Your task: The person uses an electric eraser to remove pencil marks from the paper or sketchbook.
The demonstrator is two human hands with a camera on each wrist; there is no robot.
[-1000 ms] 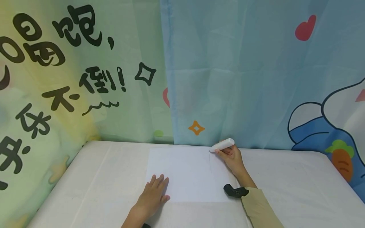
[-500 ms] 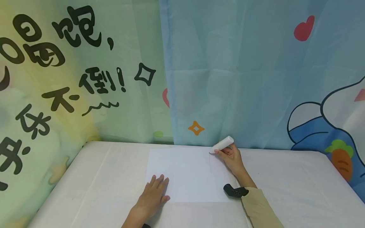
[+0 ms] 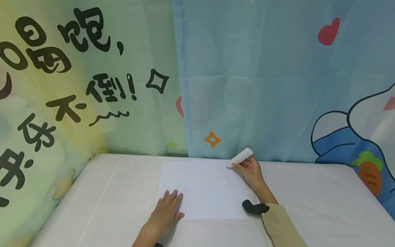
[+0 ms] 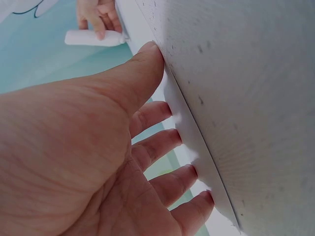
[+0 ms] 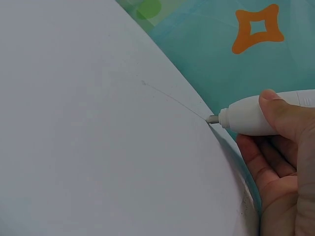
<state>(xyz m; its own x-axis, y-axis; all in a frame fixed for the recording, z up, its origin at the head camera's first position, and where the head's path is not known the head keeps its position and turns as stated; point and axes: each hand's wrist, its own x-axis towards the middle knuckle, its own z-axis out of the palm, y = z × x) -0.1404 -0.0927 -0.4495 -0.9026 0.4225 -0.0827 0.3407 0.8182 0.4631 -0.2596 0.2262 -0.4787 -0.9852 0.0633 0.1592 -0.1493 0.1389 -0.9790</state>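
Note:
In the head view, my right hand (image 3: 251,171) pinches a thick white pen-shaped tool (image 3: 242,156) over the far right part of a white paper sheet (image 3: 200,192). The right wrist view shows the tool's short metal tip (image 5: 212,119) touching the paper, at the end of a thin faint line (image 5: 172,97). Thumb above and fingers below grip the white body (image 5: 251,115). My left hand (image 3: 163,212) rests with its fingers extended on the sheet's near left corner. In the left wrist view, the fingertips (image 4: 172,135) of that hand touch the paper.
The sheet lies on a white-covered table (image 3: 123,192). Behind the table hangs a printed cloth backdrop (image 3: 262,85), close to its far edge. A black strap (image 3: 256,207) sits on the right wrist, beside a beige sleeve (image 3: 280,223).
The tool's tip has moved slightly toward me along the paper, and the tool now stands a little steeper. My left hand stays in place.

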